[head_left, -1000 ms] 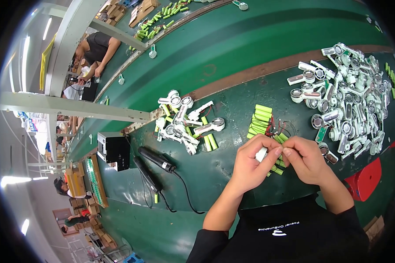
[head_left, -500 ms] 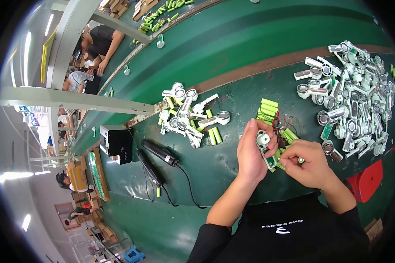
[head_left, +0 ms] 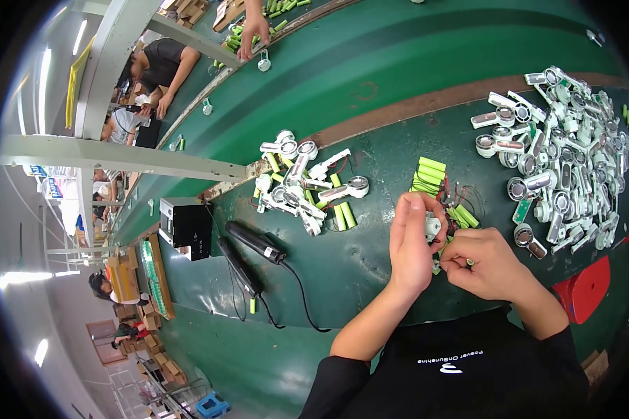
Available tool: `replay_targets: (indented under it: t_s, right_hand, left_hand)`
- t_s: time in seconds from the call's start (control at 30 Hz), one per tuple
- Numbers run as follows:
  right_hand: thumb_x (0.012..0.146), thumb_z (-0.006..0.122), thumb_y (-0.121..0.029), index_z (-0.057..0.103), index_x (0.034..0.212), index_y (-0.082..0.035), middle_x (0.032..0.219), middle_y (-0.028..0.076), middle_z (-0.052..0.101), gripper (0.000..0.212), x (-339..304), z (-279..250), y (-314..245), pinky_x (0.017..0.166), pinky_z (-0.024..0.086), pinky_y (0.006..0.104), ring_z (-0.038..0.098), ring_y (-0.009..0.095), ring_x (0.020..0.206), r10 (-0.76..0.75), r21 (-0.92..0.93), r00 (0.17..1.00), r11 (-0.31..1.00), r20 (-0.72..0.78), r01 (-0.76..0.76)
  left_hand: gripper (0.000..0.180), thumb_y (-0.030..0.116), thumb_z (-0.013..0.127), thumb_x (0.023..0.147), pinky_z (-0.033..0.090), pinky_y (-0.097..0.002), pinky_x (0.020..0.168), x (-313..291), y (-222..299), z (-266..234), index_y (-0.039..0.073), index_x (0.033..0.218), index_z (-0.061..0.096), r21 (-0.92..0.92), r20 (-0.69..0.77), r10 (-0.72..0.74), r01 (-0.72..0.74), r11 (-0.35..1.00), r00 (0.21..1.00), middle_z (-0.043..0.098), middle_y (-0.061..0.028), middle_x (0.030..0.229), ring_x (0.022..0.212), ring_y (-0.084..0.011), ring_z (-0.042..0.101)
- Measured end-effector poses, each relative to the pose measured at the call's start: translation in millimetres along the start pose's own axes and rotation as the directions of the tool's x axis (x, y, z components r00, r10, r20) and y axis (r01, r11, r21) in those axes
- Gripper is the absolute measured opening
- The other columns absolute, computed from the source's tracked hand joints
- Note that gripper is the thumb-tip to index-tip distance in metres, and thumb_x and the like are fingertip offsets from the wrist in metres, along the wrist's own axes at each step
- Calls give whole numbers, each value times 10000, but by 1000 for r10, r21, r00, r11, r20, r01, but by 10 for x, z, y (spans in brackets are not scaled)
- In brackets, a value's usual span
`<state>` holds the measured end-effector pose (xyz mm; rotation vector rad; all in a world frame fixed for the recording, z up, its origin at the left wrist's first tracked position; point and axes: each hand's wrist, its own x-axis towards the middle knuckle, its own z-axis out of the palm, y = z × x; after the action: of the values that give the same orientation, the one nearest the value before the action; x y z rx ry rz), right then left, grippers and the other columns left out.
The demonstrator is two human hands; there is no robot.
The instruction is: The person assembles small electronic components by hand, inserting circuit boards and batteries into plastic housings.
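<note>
My left hand [head_left: 412, 251] is closed around a white handheld-fan part [head_left: 432, 227], whose round end shows between the fingers and thumb. Close beside it, my right hand [head_left: 488, 264] is pinched shut at the lower end of that part. A small light-green tip [head_left: 470, 262] shows at its fingers and looks like the end of a battery cell; most of it is hidden. Just beyond my hands lie green battery cells [head_left: 430, 171] with thin red and black wires, and further cells [head_left: 466, 216] lie beside the right hand.
A large heap of white fan parts [head_left: 559, 160] covers the table's right side. Left of my hands are a smaller pile [head_left: 297, 181] with cells, two black corded tools [head_left: 255, 241] and a black box [head_left: 189, 227]. A green conveyor belt [head_left: 398, 56] runs beyond; a co-worker's hand [head_left: 255, 35] reaches there.
My hands have drawn closer together, and the fan part has turned so its board is now mostly covered. A co-worker's hand has come in at the top, by the belt's far edge.
</note>
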<state>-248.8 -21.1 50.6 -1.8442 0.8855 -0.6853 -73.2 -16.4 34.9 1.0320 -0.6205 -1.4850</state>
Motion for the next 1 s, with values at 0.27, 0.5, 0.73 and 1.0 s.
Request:
replay_targets:
  t_s: [0.27,0.5,0.73,1.0]
  right_hand:
    - [841,775,-20,703,894,-40,810,97,690,91,4,84,65,616,558,411,696,299,663,-4,-2,999,1000,-36,4]
    - [856,782,-33,681,907,-41,878,108,680,113,-3,161,-8,648,579,471,713,349,733,-98,-136,993,987,-63,89]
    - [911,862,-104,741,1077,-30,1045,113,750,219,26,-57,138,835,596,442,718,342,946,-169,-214,952,970,-257,114]
    - [724,894,52,738,1248,-17,1282,129,661,551,-169,-786,273,1024,534,474,603,371,1204,23,-684,895,636,-445,-357]
  left_hand:
    - [253,316,423,1243,423,-267,609,-77,-91,89,93,1193,531,56,-114,154,-149,987,981,646,-61,979,720,-116,553]
    - [213,304,417,1249,418,-267,603,-131,-121,183,110,1225,500,154,-268,278,-244,957,922,638,-71,1016,741,-120,566]
    - [173,176,674,1153,519,-283,902,154,258,-325,11,1117,710,595,-99,345,-222,772,933,710,-26,1028,985,-97,627]
    - [471,253,786,1046,383,-582,1229,269,837,-920,-20,1407,652,983,145,634,-39,-178,760,677,-224,1420,1442,-474,506]
